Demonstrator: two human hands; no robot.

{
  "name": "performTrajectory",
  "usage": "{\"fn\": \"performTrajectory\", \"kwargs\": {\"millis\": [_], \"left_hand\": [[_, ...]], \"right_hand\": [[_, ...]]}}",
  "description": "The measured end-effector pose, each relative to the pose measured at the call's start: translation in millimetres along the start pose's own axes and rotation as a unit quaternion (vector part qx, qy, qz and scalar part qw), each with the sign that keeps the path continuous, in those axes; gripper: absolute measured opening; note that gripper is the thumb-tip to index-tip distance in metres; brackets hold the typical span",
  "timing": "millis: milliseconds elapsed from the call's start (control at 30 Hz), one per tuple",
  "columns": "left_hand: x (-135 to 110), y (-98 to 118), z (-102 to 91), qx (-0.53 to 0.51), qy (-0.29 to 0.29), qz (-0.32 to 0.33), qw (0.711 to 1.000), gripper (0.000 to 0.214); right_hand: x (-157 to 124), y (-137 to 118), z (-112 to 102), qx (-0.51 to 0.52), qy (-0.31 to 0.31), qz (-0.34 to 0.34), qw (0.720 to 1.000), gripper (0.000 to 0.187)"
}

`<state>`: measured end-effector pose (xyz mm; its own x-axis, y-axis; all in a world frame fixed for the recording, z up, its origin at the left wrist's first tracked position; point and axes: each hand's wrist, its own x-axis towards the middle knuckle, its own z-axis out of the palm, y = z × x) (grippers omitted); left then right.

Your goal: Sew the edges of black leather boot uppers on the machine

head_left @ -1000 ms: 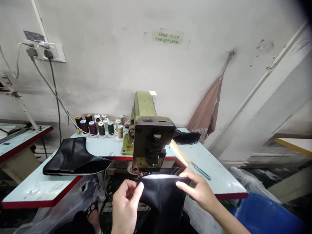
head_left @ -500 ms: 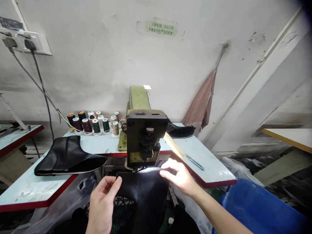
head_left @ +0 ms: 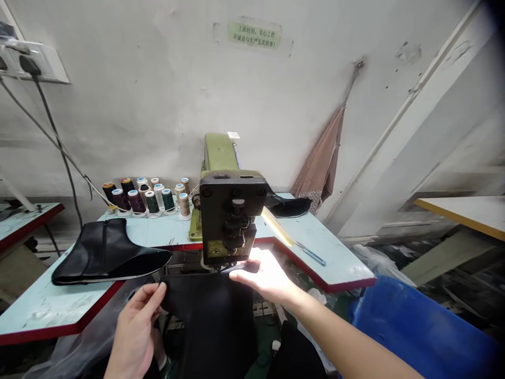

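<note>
One black, smooth, leather-like boot upper (head_left: 213, 316) is hanging lengthwise below the green, black-faced sewing machine (head_left: 226, 210); left hand (head_left: 136, 321) is pinching its upper-left corner, right hand (head_left: 272, 279), nearer the machine, is pinching its right side.

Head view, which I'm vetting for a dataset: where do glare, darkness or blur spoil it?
In the head view, glare bleaches part of the right hand; also in the head view, the held black piece sinks into near-black with little detail; at the head view's edges, the upper-right corner is dark and the blue object looks soft.
</note>
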<state>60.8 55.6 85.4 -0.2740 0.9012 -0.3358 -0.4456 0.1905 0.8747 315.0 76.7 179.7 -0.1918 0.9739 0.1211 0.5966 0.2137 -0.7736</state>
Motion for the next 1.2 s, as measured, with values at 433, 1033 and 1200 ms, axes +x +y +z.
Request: {"fn": "performTrajectory", "kwargs": {"millis": [433, 1033, 1200], "left_hand": [[-7.9, 43.0, 56.7, 0.479, -0.221, 0.370, 0.765, 0.022], [10.9, 49.3, 36.3, 0.416, -0.246, 0.309, 0.819, 0.031], [-5.4, 46.0, 55.8, 0.483, -0.228, 0.395, 0.747, 0.024]], "right_hand": [[7.2, -24.6, 16.7, 0.022, -0.020, -0.129, 0.991, 0.019], [8.5, 12.0, -1.3, 0.022, -0.073, -0.115, 0.991, 0.013], [2.5, 12.6, 8.6, -0.032, -0.015, -0.136, 0.990, 0.015]]}}
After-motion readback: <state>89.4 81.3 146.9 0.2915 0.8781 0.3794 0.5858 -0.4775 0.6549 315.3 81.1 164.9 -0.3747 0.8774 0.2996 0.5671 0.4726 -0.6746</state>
